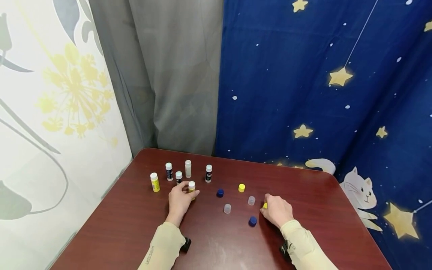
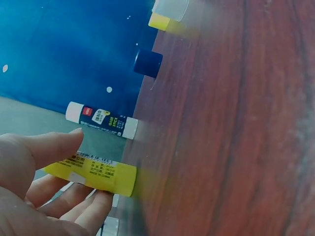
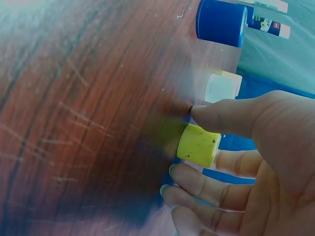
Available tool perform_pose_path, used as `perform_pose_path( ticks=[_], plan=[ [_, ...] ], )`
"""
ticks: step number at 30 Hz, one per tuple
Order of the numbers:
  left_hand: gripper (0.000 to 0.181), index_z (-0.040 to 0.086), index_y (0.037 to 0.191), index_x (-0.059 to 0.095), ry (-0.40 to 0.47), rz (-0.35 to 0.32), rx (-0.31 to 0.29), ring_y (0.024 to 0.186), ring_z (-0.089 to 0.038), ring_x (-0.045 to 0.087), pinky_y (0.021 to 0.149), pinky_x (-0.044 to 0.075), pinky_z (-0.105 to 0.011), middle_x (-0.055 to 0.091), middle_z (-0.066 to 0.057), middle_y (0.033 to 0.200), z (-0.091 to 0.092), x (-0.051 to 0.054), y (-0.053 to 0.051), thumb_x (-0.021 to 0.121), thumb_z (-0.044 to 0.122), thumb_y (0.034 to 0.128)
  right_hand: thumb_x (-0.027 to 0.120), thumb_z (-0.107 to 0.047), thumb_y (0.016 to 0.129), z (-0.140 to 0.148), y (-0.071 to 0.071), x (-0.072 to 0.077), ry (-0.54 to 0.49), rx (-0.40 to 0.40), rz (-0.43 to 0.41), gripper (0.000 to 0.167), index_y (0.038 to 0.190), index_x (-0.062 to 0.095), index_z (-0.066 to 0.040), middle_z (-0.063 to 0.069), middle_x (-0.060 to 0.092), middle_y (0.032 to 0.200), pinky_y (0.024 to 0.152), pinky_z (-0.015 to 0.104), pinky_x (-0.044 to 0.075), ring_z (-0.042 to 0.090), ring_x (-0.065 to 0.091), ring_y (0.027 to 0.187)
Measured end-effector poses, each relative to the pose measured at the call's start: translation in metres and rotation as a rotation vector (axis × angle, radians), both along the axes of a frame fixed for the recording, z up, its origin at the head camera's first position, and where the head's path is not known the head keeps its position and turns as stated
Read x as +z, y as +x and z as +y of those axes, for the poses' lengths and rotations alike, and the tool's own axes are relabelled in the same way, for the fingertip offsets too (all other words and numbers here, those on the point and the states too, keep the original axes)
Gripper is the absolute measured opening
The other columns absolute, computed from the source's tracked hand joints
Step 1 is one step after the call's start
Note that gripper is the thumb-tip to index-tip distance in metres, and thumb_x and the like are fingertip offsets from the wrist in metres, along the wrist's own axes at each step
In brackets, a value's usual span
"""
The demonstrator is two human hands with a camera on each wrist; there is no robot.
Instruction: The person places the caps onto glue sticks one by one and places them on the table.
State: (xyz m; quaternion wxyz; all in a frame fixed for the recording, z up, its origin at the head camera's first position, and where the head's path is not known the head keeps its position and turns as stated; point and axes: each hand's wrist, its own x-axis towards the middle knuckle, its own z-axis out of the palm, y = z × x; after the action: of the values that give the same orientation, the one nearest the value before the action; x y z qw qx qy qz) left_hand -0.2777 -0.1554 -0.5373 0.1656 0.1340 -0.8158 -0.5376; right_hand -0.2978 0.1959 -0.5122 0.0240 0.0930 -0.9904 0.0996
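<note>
Nearest on the reddish-brown wood-grained table (image 1: 216, 247), we record a dark-blue cylindrical plastic cap (image 1: 252, 221). Just beyond, the right hand (image 1: 277, 210) spreads its thumb and fingers loosely around a yellow cylindrical plastic cap (image 3: 198, 145). To its left, the left hand (image 1: 180, 199) forms a wide grip about an upright yellow white-topped glue stick (image 2: 98, 174), thumb apart; finger pressure we cannot tell. Beyond stands a black-labelled white-topped glue stick (image 1: 209, 174); farthest hangs a grey fabric curtain (image 1: 182, 75).
</note>
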Motion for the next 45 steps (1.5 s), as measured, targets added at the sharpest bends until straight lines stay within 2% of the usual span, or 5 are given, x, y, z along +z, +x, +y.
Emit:
perform_pose_path(
  ticks=[7, 19, 27, 37, 45],
  plan=[
    [0.030, 0.009, 0.109, 0.077, -0.024, -0.039, 0.016, 0.100, -0.027, 0.066, 0.085, 0.053, -0.046, 0.074, -0.010, 0.106, 0.003, -0.002, 0.001, 0.085, 0.019, 0.0825, 0.081, -0.025, 0.081, 0.000, 0.000, -0.004, -0.017, -0.012, 0.026, 0.022, 0.081, 0.061, -0.017, -0.002, 0.053, 0.064, 0.052, 0.041, 0.045, 0.020, 0.052, 0.057],
    [0.036, 0.013, 0.116, 0.077, -0.039, -0.014, 0.018, 0.107, -0.029, 0.063, 0.089, 0.051, -0.048, 0.073, -0.009, 0.111, 0.003, 0.002, 0.002, 0.086, 0.020, 0.0817, 0.081, -0.020, 0.078, 0.002, 0.001, 0.001, -0.048, -0.003, 0.085, 0.016, 0.083, 0.067, -0.016, -0.002, 0.060, 0.070, 0.053, 0.042, 0.047, 0.020, 0.053, 0.058],
    [0.039, 0.015, 0.118, 0.076, -0.112, 0.058, -0.003, 0.112, -0.031, 0.063, 0.093, 0.050, -0.050, 0.072, -0.009, 0.116, 0.004, 0.019, 0.003, 0.087, 0.023, 0.0809, 0.079, -0.019, 0.080, 0.005, -0.003, 0.018, -0.091, 0.004, 0.202, 0.016, 0.091, 0.068, -0.016, 0.002, 0.064, 0.080, 0.055, 0.046, 0.050, 0.024, 0.059, 0.065],
    [0.038, 0.014, 0.118, 0.077, -0.203, 0.167, -0.012, 0.106, -0.029, 0.064, 0.091, 0.051, -0.049, 0.071, -0.009, 0.113, 0.007, 0.046, -0.001, 0.086, 0.021, 0.0815, 0.078, -0.018, 0.082, 0.002, -0.013, 0.053, -0.154, -0.002, 0.329, 0.022, 0.102, 0.070, -0.016, 0.003, 0.064, 0.086, 0.058, 0.050, 0.052, 0.029, 0.064, 0.072],
    [0.036, 0.016, 0.117, 0.077, -0.278, 0.232, -0.023, 0.102, -0.029, 0.063, 0.088, 0.049, -0.051, 0.070, -0.008, 0.108, 0.009, 0.060, -0.001, 0.086, 0.019, 0.0820, 0.079, -0.021, 0.085, 0.005, -0.014, 0.073, -0.217, -0.016, 0.363, 0.026, 0.109, 0.071, -0.016, 0.006, 0.068, 0.096, 0.064, 0.053, 0.054, 0.030, 0.065, 0.077]
  ],
)
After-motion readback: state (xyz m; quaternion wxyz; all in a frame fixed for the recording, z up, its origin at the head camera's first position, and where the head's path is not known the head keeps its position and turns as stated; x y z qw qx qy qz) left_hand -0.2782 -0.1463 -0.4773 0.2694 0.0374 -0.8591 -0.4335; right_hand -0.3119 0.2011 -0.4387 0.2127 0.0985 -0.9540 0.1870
